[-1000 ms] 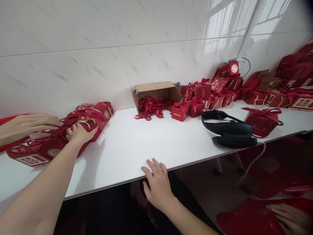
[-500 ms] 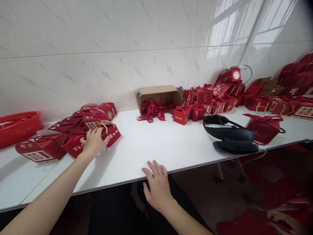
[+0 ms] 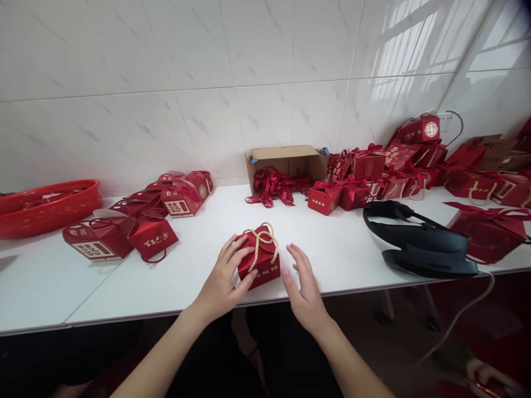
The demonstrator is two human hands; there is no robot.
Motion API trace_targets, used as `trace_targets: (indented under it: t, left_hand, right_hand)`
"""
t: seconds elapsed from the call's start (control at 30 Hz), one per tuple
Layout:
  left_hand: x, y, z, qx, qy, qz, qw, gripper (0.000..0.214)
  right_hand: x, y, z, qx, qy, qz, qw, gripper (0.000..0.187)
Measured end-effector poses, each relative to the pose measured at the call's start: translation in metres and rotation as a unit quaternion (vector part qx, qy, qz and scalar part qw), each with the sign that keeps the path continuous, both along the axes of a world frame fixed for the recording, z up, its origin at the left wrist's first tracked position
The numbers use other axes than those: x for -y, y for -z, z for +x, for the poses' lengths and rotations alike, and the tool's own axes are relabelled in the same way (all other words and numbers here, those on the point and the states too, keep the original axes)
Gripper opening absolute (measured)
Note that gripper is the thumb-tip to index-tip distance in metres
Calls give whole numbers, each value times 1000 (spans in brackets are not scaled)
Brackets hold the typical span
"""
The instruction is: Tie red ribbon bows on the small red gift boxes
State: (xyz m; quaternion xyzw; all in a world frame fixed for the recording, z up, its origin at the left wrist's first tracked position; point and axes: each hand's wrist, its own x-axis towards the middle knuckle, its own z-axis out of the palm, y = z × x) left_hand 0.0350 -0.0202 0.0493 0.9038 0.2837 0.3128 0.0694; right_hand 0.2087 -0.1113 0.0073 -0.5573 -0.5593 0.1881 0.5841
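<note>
A small red gift box (image 3: 265,275) with a twisted gold cord handle (image 3: 263,241) sits near the front edge of the white table (image 3: 199,243). My left hand (image 3: 226,276) wraps round its left side, thumb at the front and fingers over the top. Just right of the box, my right hand (image 3: 303,284) is open with fingers apart, not clearly touching it. Off to the left, a red box with gold lettering (image 3: 153,236) leans beside a larger red box with a white label (image 3: 97,239).
A cardboard box (image 3: 286,152) with red ribbons (image 3: 276,187) spilling out stands against the wall. A red basin (image 3: 50,202) is at far left. Several red boxes (image 3: 369,166) are piled at right, behind a black headset-like device (image 3: 418,237) with a cable. Another person's hand (image 3: 493,378) shows at lower right.
My left hand has brought the corded gift box from the left group to the table's front middle. My right hand has risen from the table edge to beside it. The view has shifted left.
</note>
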Motion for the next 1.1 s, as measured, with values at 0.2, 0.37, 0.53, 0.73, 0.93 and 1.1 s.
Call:
trace_targets:
  t: [0.2, 0.37, 0.53, 0.73, 0.93, 1.1]
  left_hand:
    - [16, -6, 11, 77, 17, 1, 997, 36]
    - [15, -22, 2, 144, 40, -38, 988, 30]
    - [-8, -24, 13, 139, -59, -86, 985, 14]
    - [-15, -24, 22, 38, -39, -79, 995, 35]
    - [-10, -38, 18, -64, -63, -65, 994, 60]
    - [-18, -43, 26, -77, -86, -101, 988, 50]
  right_hand:
    - [-3, -18, 12, 16, -32, 96, 995, 32]
    - [-63, -50, 59, 182, 105, -90, 974, 28]
    - [-156, -52, 107, 233, 125, -238, 934, 28]
    - [-205, -20, 121, 251, 206, -280, 903, 33]
    - [-228, -7, 126, 268, 185, -263, 908, 30]
    - [-242, -13, 137, 271, 171, -252, 913, 31]
